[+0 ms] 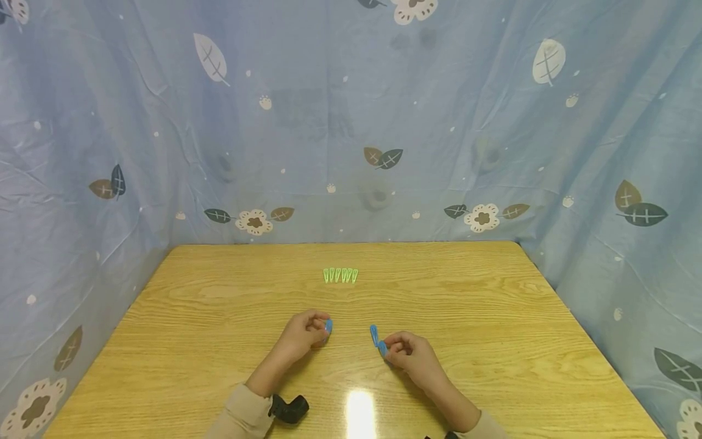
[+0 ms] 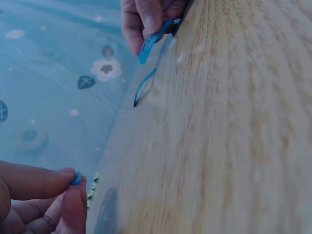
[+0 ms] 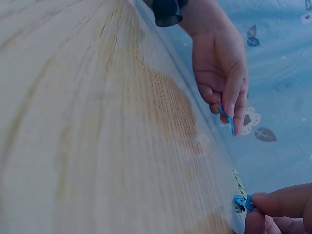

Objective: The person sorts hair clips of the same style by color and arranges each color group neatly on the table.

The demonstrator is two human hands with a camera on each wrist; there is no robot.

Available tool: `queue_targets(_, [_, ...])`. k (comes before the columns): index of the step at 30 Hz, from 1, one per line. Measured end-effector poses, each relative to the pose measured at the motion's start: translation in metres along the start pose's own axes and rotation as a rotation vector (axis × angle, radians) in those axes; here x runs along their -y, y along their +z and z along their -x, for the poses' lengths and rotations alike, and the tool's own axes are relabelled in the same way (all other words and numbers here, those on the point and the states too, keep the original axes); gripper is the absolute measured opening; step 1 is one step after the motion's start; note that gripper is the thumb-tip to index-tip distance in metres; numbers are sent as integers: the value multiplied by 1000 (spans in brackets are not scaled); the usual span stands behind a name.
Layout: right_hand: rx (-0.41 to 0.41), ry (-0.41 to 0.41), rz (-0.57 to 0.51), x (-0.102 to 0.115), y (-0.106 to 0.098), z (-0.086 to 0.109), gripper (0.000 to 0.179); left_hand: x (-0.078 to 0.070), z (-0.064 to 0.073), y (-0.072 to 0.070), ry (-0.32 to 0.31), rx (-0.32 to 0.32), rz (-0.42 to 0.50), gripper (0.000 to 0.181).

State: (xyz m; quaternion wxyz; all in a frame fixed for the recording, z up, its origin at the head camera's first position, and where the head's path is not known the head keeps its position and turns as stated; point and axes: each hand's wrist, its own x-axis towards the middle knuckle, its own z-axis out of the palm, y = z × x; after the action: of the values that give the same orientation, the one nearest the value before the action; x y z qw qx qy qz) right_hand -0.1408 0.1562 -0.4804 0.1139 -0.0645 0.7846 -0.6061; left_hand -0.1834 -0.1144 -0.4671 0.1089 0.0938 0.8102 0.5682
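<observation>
My left hand (image 1: 300,335) pinches a blue snap hair clip (image 1: 328,326) between thumb and fingers, left of the table's middle. The right hand (image 1: 414,358) pinches another blue snap hair clip (image 1: 382,349) by one end, low over the wood. Just beyond its tip lies a third blue clip (image 1: 374,334), pointing away from me. In the left wrist view this lying clip (image 2: 141,85) shows edge-on on the tabletop, and the right hand's clip (image 2: 150,46) is tilted. The right wrist view shows the left hand's clip (image 3: 227,119) held clear of the table.
Farther back, several light green snap clips (image 1: 340,275) lie side by side in a row. The wood-grain table (image 1: 219,292) meets a blue patterned curtain (image 1: 329,122) at its back and sides. A black strap mount (image 1: 290,409) sits on the left wrist.
</observation>
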Motion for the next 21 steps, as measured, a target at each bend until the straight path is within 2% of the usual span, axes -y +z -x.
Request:
queue_targets(10, [-21,0,-16,1,1,0,27,3,-4,-1,1,-81,99,33])
queue_targets(15, [-12,-8,1,-1,1,1,26,8,-10,-4,5,-153,103,30])
queue_targets(21, [-13,-26,-7,-2,1,-1,27,13,-26,-9,44,-237,79,31])
